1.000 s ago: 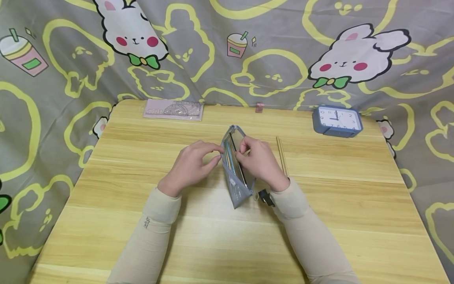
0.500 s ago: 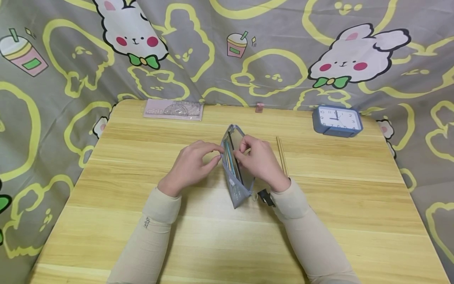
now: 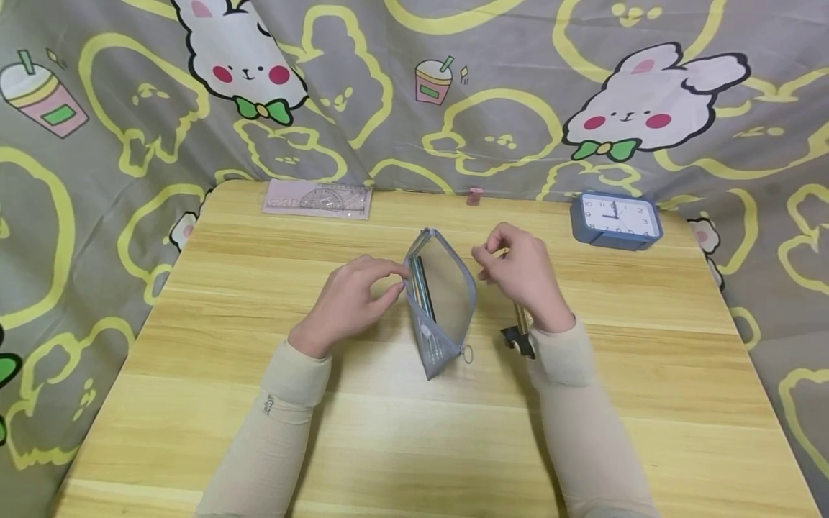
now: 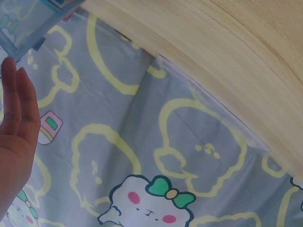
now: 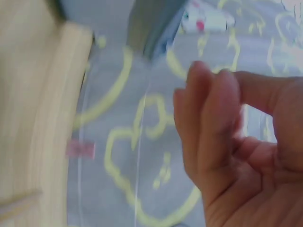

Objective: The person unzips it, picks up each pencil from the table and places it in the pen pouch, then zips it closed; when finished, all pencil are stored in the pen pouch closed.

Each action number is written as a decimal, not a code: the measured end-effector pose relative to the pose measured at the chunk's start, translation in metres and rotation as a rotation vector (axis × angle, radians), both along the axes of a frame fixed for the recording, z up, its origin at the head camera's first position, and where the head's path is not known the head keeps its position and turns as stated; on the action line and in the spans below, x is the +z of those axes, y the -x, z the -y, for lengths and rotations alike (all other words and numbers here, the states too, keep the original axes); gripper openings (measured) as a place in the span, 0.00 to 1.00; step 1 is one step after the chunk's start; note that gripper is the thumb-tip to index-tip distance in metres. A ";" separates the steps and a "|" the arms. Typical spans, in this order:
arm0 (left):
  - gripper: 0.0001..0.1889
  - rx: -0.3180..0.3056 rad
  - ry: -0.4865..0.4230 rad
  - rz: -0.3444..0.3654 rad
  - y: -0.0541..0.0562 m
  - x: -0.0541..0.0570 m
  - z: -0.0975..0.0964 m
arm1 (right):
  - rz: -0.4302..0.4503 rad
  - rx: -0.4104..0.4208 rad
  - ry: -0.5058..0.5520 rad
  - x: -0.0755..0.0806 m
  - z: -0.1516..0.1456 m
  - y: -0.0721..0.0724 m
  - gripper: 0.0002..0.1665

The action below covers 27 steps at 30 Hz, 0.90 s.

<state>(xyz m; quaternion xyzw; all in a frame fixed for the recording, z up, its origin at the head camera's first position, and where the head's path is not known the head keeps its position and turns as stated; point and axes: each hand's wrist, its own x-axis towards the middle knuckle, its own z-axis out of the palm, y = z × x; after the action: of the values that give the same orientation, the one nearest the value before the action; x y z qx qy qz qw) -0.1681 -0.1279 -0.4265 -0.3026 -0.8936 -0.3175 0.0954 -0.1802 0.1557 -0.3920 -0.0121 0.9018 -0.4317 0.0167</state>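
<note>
A grey zip pencil case [image 3: 435, 349] stands on the table with its mouth spread wide. Several slim pencils [image 3: 421, 288] lean along its left inner wall, dark and teal among them. At the left rim, my left hand [image 3: 352, 298] pinches the edge between thumb and index finger; in the left wrist view the case [image 4: 35, 35] shows past the fingertips. My right hand [image 3: 521, 270] hovers just right of the case, fingers loosely curled and thumb near the fingertips, with nothing between them. Gold pencils [image 3: 521, 316] lie under it, partly hidden, beside a small black item [image 3: 518, 342].
A blue alarm clock [image 3: 617, 219] stands at the back right of the wooden table [image 3: 414, 446]. Along the back edge lie a small pink block [image 3: 475, 196] and a pink packet of clear rulers [image 3: 317, 200]. A patterned curtain [image 3: 363, 86] hangs behind.
My right hand has come out of the pencil case and moved right, over the gold pencils. The dark pencil now leans left with the others, and the mouth gapes wider. My left hand stays put.
</note>
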 end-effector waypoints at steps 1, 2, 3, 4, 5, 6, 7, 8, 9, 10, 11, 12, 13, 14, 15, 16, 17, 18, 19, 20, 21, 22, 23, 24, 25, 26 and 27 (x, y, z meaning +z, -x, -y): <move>0.09 0.001 0.000 0.000 0.000 0.000 0.000 | 0.004 -0.003 -0.026 -0.001 -0.007 0.003 0.12; 0.09 0.001 0.000 0.001 0.000 0.000 0.000 | 0.005 -0.005 -0.059 -0.004 -0.013 0.005 0.12; 0.09 0.001 0.000 0.000 0.000 0.000 0.000 | 0.009 -0.006 -0.098 -0.006 -0.021 0.008 0.12; 0.09 0.001 -0.001 0.000 0.000 0.000 0.000 | 0.012 -0.007 -0.136 -0.010 -0.028 0.010 0.12; 0.09 0.000 -0.001 -0.001 0.000 0.000 0.000 | 0.018 -0.009 -0.178 -0.014 -0.036 0.013 0.12; 0.09 -0.001 -0.001 -0.001 0.000 0.000 0.000 | 0.025 -0.012 -0.220 -0.018 -0.044 0.016 0.12; 0.09 -0.001 0.000 -0.001 0.000 0.000 0.000 | 0.036 -0.015 -0.261 -0.023 -0.052 0.018 0.11; 0.09 -0.002 0.000 -0.001 0.000 0.000 0.000 | 0.052 -0.018 -0.300 -0.026 -0.059 0.020 0.10; 0.09 -0.003 0.001 0.000 0.000 0.000 0.000 | 0.076 -0.019 -0.342 -0.030 -0.065 0.021 0.09; 0.10 -0.004 0.001 0.000 0.000 0.000 0.000 | 0.107 -0.018 -0.382 -0.034 -0.071 0.022 0.08; 0.10 -0.004 0.002 0.001 0.000 0.000 0.000 | 0.141 -0.013 -0.419 -0.036 -0.076 0.022 0.07; 0.10 -0.006 0.002 0.002 0.000 0.000 0.000 | 0.173 -0.008 -0.452 -0.038 -0.079 0.022 0.06; 0.10 -0.006 0.001 0.004 0.000 0.000 0.000 | 0.201 0.002 -0.481 -0.039 -0.081 0.022 0.05; 0.10 -0.007 0.000 0.004 0.000 0.000 0.000 | 0.224 0.013 -0.505 -0.040 -0.082 0.022 0.05; 0.10 -0.007 0.000 0.004 0.000 -0.001 0.000 | 0.241 0.025 -0.519 -0.041 -0.083 0.023 0.05; 0.10 -0.007 -0.002 0.003 0.000 -0.001 0.000 | 0.247 0.041 -0.522 -0.042 -0.082 0.023 0.05; 0.10 -0.008 -0.003 0.001 0.001 -0.001 0.000 | 0.248 0.059 -0.518 -0.043 -0.081 0.023 0.06; 0.10 -0.009 -0.004 -0.001 0.001 -0.002 0.000 | 0.243 0.076 -0.510 -0.043 -0.080 0.023 0.06; 0.10 -0.009 -0.004 -0.004 0.001 -0.002 0.000 | 0.238 0.096 -0.500 -0.044 -0.079 0.024 0.06; 0.10 -0.008 -0.003 -0.007 0.001 -0.002 0.000 | 0.237 0.113 -0.487 -0.044 -0.077 0.024 0.06; 0.10 -0.009 -0.003 -0.008 0.001 -0.002 0.001 | 0.237 0.132 -0.472 -0.044 -0.076 0.024 0.07; 0.10 -0.009 -0.003 -0.009 0.001 -0.002 0.001 | 0.238 0.149 -0.463 -0.044 -0.075 0.024 0.08; 0.10 -0.009 -0.003 -0.008 0.001 -0.002 0.001 | 0.243 0.163 -0.459 -0.044 -0.074 0.024 0.08; 0.10 -0.008 -0.001 -0.006 0.001 -0.001 0.001 | 0.250 0.176 -0.460 -0.044 -0.073 0.024 0.08; 0.10 -0.006 0.000 -0.004 0.001 -0.001 0.001 | 0.260 0.191 -0.471 -0.043 -0.073 0.023 0.07; 0.10 -0.005 0.003 -0.001 0.001 -0.001 0.001 | 0.276 0.206 -0.483 -0.043 -0.072 0.023 0.07; 0.10 -0.004 0.005 0.001 0.001 -0.001 0.001 | 0.289 0.219 -0.500 -0.042 -0.072 0.023 0.06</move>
<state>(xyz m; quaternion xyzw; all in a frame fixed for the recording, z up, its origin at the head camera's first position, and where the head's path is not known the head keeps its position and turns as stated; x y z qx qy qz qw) -0.1688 -0.1291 -0.4278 -0.3043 -0.8938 -0.3158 0.0938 -0.2029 0.2280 -0.4341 -0.0431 0.9616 -0.1896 0.1938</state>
